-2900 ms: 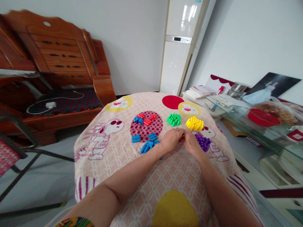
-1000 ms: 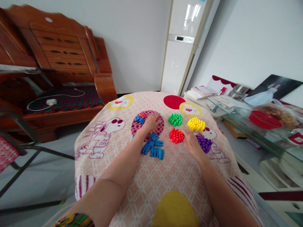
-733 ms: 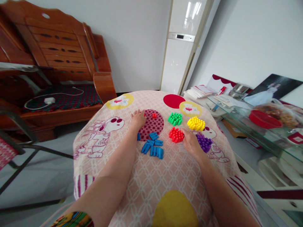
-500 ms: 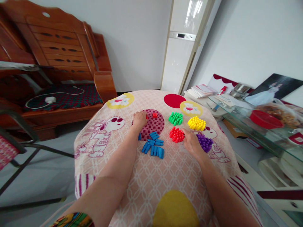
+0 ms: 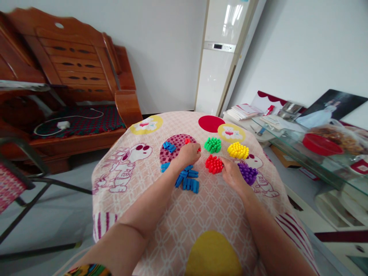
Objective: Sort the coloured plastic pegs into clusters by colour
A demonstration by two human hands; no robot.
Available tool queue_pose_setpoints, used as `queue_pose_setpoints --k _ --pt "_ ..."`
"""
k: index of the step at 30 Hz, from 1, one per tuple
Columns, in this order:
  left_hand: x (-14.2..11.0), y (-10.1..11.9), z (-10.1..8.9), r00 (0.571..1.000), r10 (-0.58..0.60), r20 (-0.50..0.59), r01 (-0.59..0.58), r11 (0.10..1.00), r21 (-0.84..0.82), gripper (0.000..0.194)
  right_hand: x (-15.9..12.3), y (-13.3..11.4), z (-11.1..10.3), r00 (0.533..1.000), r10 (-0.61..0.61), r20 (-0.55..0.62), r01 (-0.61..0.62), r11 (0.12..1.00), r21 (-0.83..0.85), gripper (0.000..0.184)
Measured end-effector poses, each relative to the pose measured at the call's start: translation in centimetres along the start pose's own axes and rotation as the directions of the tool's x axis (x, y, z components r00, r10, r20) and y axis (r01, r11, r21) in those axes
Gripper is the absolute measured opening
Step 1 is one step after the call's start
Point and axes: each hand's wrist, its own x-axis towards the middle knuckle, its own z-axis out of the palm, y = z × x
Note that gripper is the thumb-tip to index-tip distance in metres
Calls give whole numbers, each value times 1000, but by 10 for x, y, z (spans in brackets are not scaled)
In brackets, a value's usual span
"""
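My left hand (image 5: 189, 154) is closed with a small red piece (image 5: 199, 149) at its fingertips, left of the green knobbed cluster (image 5: 212, 145). A red cluster of round-tipped pegs (image 5: 213, 164) stands on the cloth. Against its right side, my right hand (image 5: 232, 171) is closed, its fingertips gripping the edge; the far fingers are hidden. Blue pieces (image 5: 191, 184) lie partly under my left forearm, with more blue pieces (image 5: 169, 147) farther off on a checked circle. Another bit of red (image 5: 187, 141) shows just behind my left hand.
A yellow cluster (image 5: 238, 150) and a purple cluster (image 5: 247, 174) stand near my right hand. The round table wears a patterned cloth (image 5: 212, 211). To the right is a glass shelf (image 5: 287, 142) with a red bowl (image 5: 323, 145); a wooden bench (image 5: 77, 76) stands at left.
My left hand has moved right from the checked circle toward the red cluster, carrying a red piece. Blue pieces it covered now show. My right hand has stayed at the red cluster.
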Motion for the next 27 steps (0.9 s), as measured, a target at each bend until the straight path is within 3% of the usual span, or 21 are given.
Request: queue_pose_setpoints --k 5,12,18,21,27 --pt "-4 15 13 995 88 47 -83 992 -100 27 2 4 2 1000 5 -8 -5 1000 -22 47" --pt "-3 -5 10 941 260 216 -182 928 -325 47 2 7 5 1000 -15 -27 14 999 -32 49" --pt "0 -7 17 968 215 133 -167 939 -302 20 1 10 8 999 -30 -34 29 999 -45 50" --pt "4 -6 21 981 177 81 -142 935 -326 22 2 11 9 999 -22 -42 20 999 -51 51" --pt "8 -3 33 963 264 46 -217 870 -443 34 2 9 7 1000 -14 -23 12 999 -51 51"
